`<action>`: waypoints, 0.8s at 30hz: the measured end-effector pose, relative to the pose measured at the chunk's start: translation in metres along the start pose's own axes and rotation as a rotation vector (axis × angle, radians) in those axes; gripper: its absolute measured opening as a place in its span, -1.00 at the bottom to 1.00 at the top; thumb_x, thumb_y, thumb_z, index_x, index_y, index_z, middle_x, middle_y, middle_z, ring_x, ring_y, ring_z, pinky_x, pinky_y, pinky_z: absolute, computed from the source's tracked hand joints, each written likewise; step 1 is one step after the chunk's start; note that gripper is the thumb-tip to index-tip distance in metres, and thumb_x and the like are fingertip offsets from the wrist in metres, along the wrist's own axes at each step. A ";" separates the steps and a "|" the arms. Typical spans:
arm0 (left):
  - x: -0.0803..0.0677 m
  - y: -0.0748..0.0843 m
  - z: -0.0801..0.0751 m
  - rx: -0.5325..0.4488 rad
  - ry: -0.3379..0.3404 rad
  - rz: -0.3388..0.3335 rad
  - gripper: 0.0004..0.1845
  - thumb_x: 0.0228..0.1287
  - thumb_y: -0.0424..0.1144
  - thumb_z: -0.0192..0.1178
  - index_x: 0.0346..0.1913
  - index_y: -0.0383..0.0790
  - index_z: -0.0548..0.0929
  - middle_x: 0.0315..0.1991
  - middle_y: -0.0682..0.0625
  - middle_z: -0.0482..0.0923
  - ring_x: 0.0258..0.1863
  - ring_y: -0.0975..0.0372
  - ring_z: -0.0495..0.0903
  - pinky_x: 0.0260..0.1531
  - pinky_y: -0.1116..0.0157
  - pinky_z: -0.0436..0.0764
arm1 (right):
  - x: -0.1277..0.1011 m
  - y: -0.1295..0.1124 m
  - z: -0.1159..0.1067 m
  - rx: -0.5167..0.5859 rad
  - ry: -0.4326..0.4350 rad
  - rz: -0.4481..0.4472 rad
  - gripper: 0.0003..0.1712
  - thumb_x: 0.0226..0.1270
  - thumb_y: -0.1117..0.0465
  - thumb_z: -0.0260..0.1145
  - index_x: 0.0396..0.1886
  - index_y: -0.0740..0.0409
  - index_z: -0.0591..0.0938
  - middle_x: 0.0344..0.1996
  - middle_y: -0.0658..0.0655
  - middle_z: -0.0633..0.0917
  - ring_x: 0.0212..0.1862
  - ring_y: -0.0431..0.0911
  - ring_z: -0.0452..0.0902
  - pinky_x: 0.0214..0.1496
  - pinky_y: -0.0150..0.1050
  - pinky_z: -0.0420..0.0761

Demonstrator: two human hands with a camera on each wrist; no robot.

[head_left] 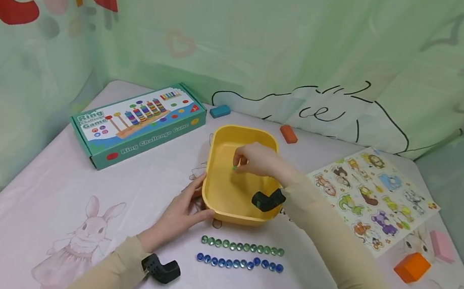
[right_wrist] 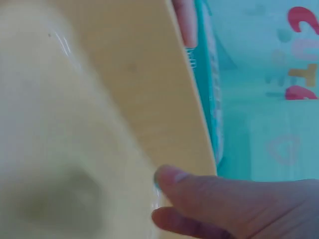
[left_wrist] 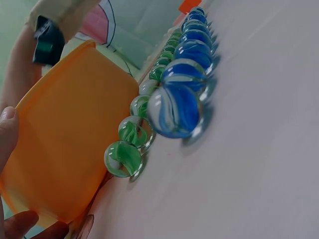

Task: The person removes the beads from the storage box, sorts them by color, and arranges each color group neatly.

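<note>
Blue marbles [left_wrist: 175, 110]: a row right by the camera, big and a bit blurry.
Green marbles [head_left: 242, 246]: a row between the blue row and the tub.
Left hand [head_left: 181, 213]: fingers curl round the yellow tub's [head_left: 213, 182] near corner; palm hidden.
Right hand [head_left: 257, 160]: inside the tub, fingertips pinch a tiny green marble [head_left: 234, 168], mostly hidden.
Tub inside: blurry in the right wrist view.

Long beige sleeves [head_left: 344, 270] are worn on both arms, reaching to the wrists. A small black camera [head_left: 161, 269] is strapped at the left wrist, another [head_left: 268, 199] at the right. Both hands are bare.
</note>
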State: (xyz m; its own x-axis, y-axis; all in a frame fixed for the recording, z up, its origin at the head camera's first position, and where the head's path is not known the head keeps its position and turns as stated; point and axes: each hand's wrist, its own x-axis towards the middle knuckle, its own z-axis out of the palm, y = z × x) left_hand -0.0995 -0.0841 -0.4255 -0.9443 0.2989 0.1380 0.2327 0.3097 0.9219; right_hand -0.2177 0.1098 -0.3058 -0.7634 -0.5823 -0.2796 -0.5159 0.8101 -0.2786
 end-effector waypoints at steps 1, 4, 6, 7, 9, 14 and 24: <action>0.000 0.000 0.000 0.007 0.000 -0.010 -0.08 0.15 -0.05 0.27 0.44 0.25 -0.10 0.35 0.06 0.23 0.27 0.19 0.33 0.32 0.09 0.21 | -0.006 0.002 0.000 0.013 0.014 -0.006 -0.86 0.21 0.14 0.32 -0.31 0.10 0.60 -0.42 0.04 0.60 -0.32 -0.10 0.41 -0.25 -0.30 0.44; -0.001 0.004 0.000 0.007 0.004 -0.031 -0.09 0.15 -0.06 0.27 0.44 0.24 -0.09 0.34 0.05 0.24 0.26 0.19 0.33 0.31 0.11 0.22 | -0.025 0.008 -0.002 0.053 0.061 -0.016 -0.85 0.21 0.12 0.32 -0.31 0.08 0.61 -0.44 0.02 0.59 -0.36 -0.11 0.41 -0.30 -0.31 0.43; -0.002 0.010 0.000 0.002 0.003 -0.045 -0.09 0.16 -0.10 0.27 0.45 0.17 -0.09 0.35 0.00 0.24 0.27 0.14 0.33 0.32 0.10 0.21 | -0.038 0.012 -0.001 0.085 0.090 -0.011 -0.86 0.20 0.12 0.32 -0.31 0.07 0.61 -0.45 0.01 0.59 -0.37 -0.12 0.42 -0.32 -0.31 0.43; -0.003 0.014 -0.001 0.000 0.001 -0.051 -0.09 0.17 -0.12 0.26 0.46 0.14 -0.09 0.35 -0.03 0.23 0.28 0.12 0.32 0.32 0.10 0.20 | -0.044 0.014 0.001 0.100 0.104 -0.010 -0.86 0.20 0.13 0.32 -0.31 0.07 0.61 -0.46 0.01 0.59 -0.38 -0.12 0.42 -0.32 -0.31 0.44; -0.005 0.022 -0.002 -0.011 -0.007 -0.050 -0.09 0.17 -0.15 0.26 0.46 0.05 -0.08 0.36 -0.09 0.22 0.28 0.06 0.31 0.32 0.07 0.19 | -0.056 0.018 0.004 0.136 0.128 -0.010 -0.86 0.20 0.14 0.32 -0.31 0.09 0.62 -0.46 0.01 0.60 -0.38 -0.13 0.42 -0.32 -0.32 0.47; -0.009 0.035 -0.006 0.000 -0.021 -0.037 -0.11 0.19 -0.16 0.24 0.47 -0.04 -0.07 0.36 -0.11 0.20 0.28 0.06 0.32 0.31 0.08 0.22 | -0.082 0.026 0.014 0.228 0.174 -0.027 -0.86 0.21 0.16 0.31 -0.27 0.11 0.62 -0.47 -0.02 0.60 -0.38 -0.15 0.42 -0.34 -0.33 0.49; -0.009 0.037 -0.005 -0.001 -0.011 -0.015 -0.12 0.18 -0.18 0.25 0.46 -0.06 -0.05 0.36 -0.12 0.22 0.26 0.05 0.34 0.30 0.05 0.22 | -0.128 0.042 0.043 0.394 0.249 -0.118 -0.86 0.18 0.17 0.33 -0.26 0.07 0.62 -0.49 -0.09 0.55 -0.44 -0.23 0.38 -0.45 -0.40 0.45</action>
State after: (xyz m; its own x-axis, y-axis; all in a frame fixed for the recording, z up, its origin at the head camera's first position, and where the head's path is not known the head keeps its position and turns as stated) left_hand -0.0831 -0.0801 -0.3903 -0.9450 0.3041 0.1202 0.2183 0.3129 0.9243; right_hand -0.1247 0.2156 -0.3210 -0.8032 -0.5956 -0.0105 -0.4544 0.6240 -0.6357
